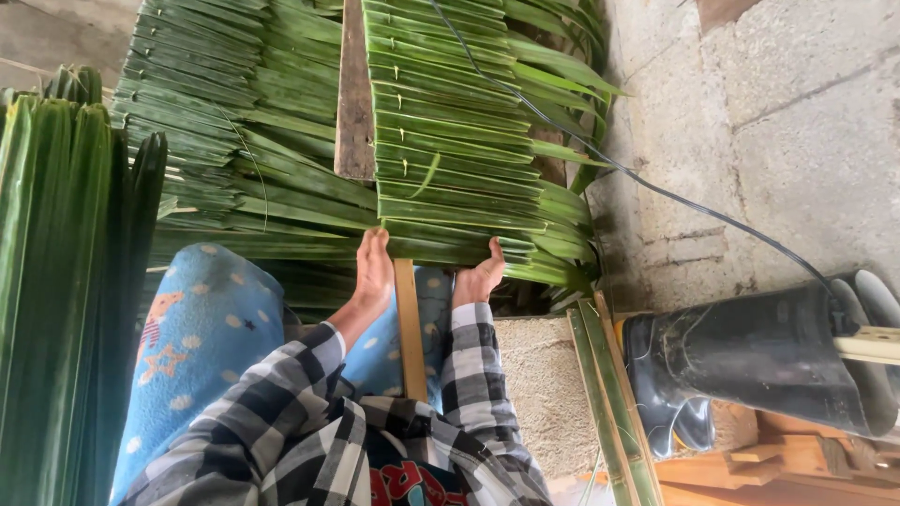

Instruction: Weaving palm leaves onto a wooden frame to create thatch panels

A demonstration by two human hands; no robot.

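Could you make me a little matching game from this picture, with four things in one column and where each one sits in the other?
Things:
1. rubber boot
2. black cable
3. leaf bundle
4. wooden slat

Places:
A. far left edge, upright
B. between the two hands
C. lower right, lying on its side
D. running across the concrete floor

Pairs: 1-C, 2-D, 3-A, 4-B. The left hand and right hand both press on the folded leaves.

Beneath our fingers [375,245] lie smooth, matt green leaves [450,141] on a rough wooden slat [410,328]; beyond them, coarse concrete wall [778,122], glossy rubber boot [750,365].
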